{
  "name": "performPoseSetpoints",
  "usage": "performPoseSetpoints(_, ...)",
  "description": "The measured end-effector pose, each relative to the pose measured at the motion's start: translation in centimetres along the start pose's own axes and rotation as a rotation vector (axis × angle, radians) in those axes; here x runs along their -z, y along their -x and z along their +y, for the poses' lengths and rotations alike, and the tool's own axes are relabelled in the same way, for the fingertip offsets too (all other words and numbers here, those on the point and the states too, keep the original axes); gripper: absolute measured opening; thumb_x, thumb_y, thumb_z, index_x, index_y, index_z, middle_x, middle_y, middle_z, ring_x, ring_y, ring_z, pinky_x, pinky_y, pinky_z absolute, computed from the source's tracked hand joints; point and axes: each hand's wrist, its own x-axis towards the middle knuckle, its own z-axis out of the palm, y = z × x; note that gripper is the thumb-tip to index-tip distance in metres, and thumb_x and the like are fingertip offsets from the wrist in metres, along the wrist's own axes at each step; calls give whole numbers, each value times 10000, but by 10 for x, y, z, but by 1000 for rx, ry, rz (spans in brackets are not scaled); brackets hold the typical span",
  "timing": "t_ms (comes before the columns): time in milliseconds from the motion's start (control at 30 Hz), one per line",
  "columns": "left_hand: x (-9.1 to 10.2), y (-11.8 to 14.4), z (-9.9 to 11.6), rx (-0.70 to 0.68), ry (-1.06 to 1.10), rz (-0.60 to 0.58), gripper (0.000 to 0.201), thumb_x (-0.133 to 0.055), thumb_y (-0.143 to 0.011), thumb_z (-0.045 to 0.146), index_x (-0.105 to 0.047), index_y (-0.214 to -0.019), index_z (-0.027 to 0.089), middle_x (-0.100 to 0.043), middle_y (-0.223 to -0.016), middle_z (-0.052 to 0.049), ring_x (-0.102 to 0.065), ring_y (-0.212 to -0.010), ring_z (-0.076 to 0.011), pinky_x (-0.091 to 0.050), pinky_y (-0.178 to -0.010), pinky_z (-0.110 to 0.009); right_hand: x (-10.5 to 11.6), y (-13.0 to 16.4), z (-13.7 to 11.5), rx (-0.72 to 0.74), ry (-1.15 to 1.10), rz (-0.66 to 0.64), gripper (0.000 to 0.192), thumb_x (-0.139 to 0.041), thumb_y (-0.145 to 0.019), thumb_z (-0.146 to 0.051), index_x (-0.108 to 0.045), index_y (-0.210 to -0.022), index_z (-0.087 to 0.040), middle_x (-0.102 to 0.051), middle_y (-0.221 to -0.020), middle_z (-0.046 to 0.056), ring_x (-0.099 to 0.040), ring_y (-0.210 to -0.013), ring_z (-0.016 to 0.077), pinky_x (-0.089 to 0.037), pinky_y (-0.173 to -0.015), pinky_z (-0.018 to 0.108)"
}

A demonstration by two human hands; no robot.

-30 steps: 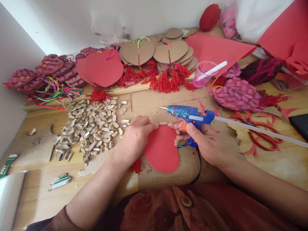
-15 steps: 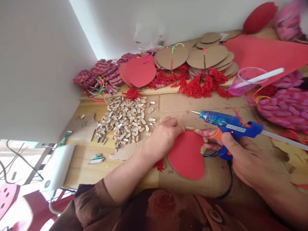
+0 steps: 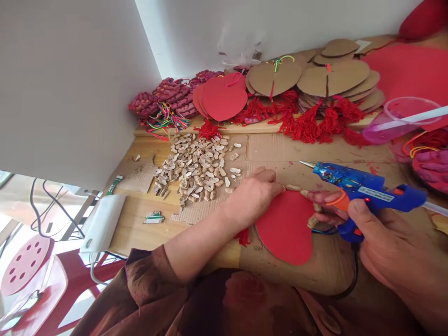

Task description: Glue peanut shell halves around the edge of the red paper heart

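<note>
A red heart-shaped card (image 3: 285,228) lies on the cardboard, with several peanut shells (image 3: 292,187) along its upper and right edges. At its upper left edge, the fingers of my left hand (image 3: 261,191) are closed; their tips are partly hidden. My right hand (image 3: 374,228) grips a blue hot glue gun (image 3: 353,183) by its handle, a finger at the orange trigger (image 3: 338,200). The nozzle points left, above the card and apart from it. Some right fingertips touch the shells at the card's right edge. A red tassel (image 3: 243,237) shows beneath my left forearm.
Loose peanut shells (image 3: 199,168) are heaped left of the card. Along the wall lie red hearts (image 3: 224,98), cardboard ovals (image 3: 275,77) with red tassels and shell-covered pieces (image 3: 171,95). A pink plastic cup (image 3: 385,126) with a white stick stands right. A white power strip (image 3: 105,224) sits at the left edge.
The view has turned left, so everything appears shifted to the right. Both hands stay at the heart's edges, and the glue gun is still held in my right hand.
</note>
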Motion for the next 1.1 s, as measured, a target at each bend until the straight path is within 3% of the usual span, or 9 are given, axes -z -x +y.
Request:
performPoseSetpoints(133,-1,1,-1,-31,20,53,254,-518,-1029,144,-751,-932,165,-594,-836,-47,-567,-889,-196,-485,-810,-305,1,1,0,-78,-40,-24,299,-718,-895,-553,-790,-945,-268,-782,-1164,97,-750,-1093,293,-688,-784,351)
performPoseSetpoints(400,-5,2,-5,-28,61,101,302,-499,-996,37,-761,-972,184,-623,-855,-44,-575,-855,-179,-478,-756,-299,7,3,2,-80,-77,-123,278,-616,-997,-493,-774,-1046,-270,-765,-1173,54,-739,-1089,233,-662,-805,308)
performPoseSetpoints(767,-6,1,-5,-10,100,131,315,-511,-974,18,-774,-963,191,-635,-840,-37,-583,-836,-174,-486,-753,-286,7,2,5,-44,-131,-135,233,-609,-1008,-469,-758,-1038,-293,-764,-1145,33,-738,-1088,213,-664,-790,304)
performPoseSetpoints(1000,-9,1,-5,37,39,96,337,-490,-982,46,-789,-1001,198,-624,-818,-36,-596,-836,-179,-514,-782,-294,6,1,5,-54,-119,-124,298,-628,-972,-536,-742,-999,-262,-784,-1111,48,-774,-869,212,-672,-708,354)
performPoseSetpoints(1100,-5,5,-3,51,-34,89,352,-499,-970,34,-772,-1107,208,-657,-866,-45,-613,-871,-189,-529,-820,-310,5,-1,3,-53,-201,-107,251,-645,-961,-526,-731,-970,-291,-792,-1074,31,-777,-887,233,-672,-694,377)
